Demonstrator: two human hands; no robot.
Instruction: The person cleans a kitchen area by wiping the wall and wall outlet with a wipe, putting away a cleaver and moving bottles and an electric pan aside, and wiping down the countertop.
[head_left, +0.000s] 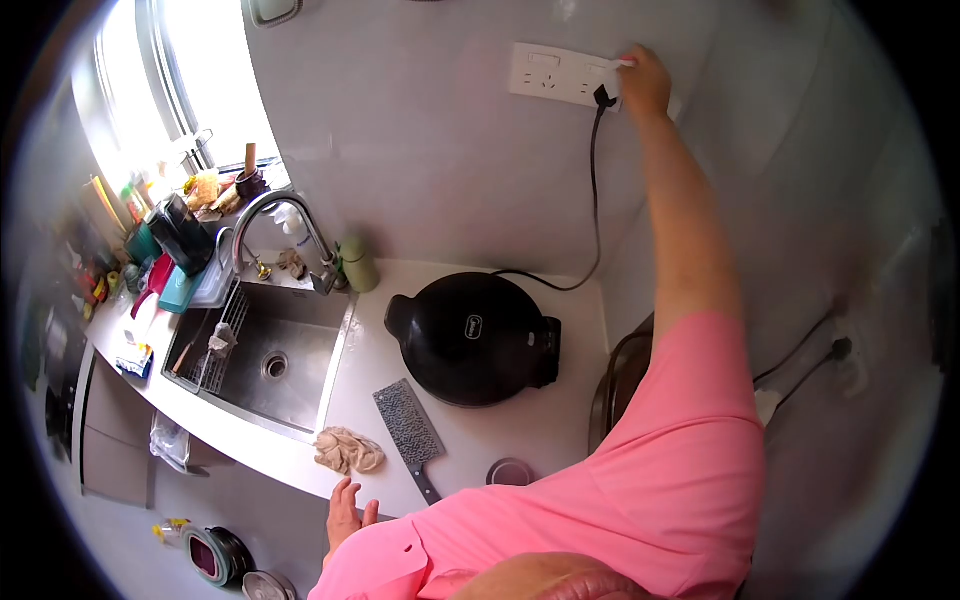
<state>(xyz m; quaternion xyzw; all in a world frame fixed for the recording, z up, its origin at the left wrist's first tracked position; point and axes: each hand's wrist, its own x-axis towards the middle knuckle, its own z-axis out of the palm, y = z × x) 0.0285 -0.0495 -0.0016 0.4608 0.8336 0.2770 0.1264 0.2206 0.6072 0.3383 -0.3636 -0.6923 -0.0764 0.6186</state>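
My right hand (647,85) reaches up the wall to the right end of a white socket and switch panel (550,75). Its fingers are curled together, with a small whitish-pink bit at the tips that I cannot make out. A black plug (604,97) sits in the panel, and its cord runs down to a round black electric appliance (470,340) with its lid closed. My left hand (343,515) is open at the counter's front edge, just below a crumpled beige cloth (348,451). A cleaver (408,422) lies to the right of the cloth.
At left is a steel sink (290,345) with a curved faucet (262,200) and wire rack (222,340). Behind it stands a green bottle (358,266). A small round item (510,472) lies near the front edge. More cords hang on the right wall.
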